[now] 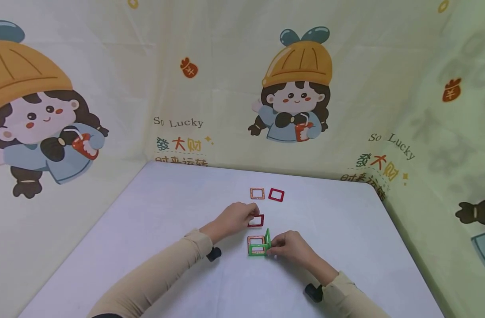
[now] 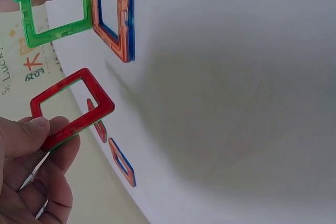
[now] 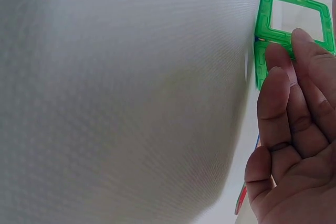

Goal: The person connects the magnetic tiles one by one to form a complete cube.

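Note:
In the head view my left hand (image 1: 235, 217) holds a red square magnetic tile (image 1: 263, 220) above the table. The left wrist view shows the thumb and fingers pinching one corner of this red tile (image 2: 98, 90), tilted in the air. Nearer to me, an orange tile (image 1: 256, 236) lies with a green tile (image 1: 258, 255) at its front side. Another green tile (image 1: 267, 237) stands upright along the right side. My right hand (image 1: 294, 249) pinches the lower edge of the standing green tile (image 3: 264, 19) between thumb and fingertips; fingers cover part of it.
Farther back on the white table (image 1: 179, 198) lie a separate orange tile (image 1: 251, 193) and a red tile (image 1: 276, 190). Black wrist devices (image 1: 214, 254) sit under both forearms. A printed cloth (image 1: 226, 88) hangs around the table's back and sides.

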